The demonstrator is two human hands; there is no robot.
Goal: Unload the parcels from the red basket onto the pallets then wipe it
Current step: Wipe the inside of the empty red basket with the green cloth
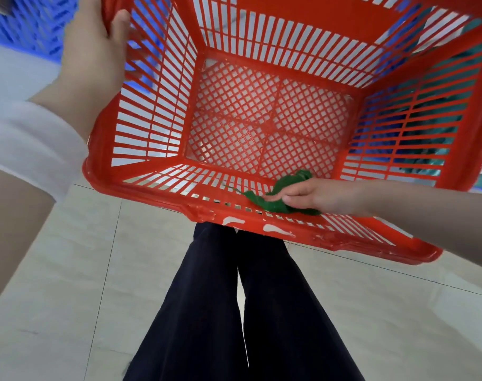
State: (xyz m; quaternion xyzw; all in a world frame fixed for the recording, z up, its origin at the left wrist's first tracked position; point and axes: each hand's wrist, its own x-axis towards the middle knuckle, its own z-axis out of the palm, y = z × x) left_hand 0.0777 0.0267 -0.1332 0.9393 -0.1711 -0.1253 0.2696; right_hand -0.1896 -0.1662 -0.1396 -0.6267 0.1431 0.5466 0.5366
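A person stands on pale floor tiles and looks down into a red slatted plastic basket [275, 127] held tilted toward them, its open mouth facing the camera. The basket is empty: no parcels lie on its diamond-mesh bottom, so the unloading appears finished and the wiping is under way.

The left hand [92, 53], at the far left, is closed around the basket's upper left rim, thumb inside and the other fingers hidden behind the wall, with a white sleeve at the wrist. The right hand [314, 195], at the near right, reaches in over the near rim with fingers curled, pressing a crumpled green cloth [275, 200] flat against the inside of the near slatted wall, just above the rim.

Dark trouser legs show below the basket. Blue plastic pallets [30, 23] sit blurred at the far left, behind the basket; dark green shapes show through the right wall but are too unclear to name.

To wipe well, the left hand should brace the basket firmly while the right draws the cloth along the slats, working wall by wall, then the mesh bottom and corners. White smears on the near rim probably need attention too.
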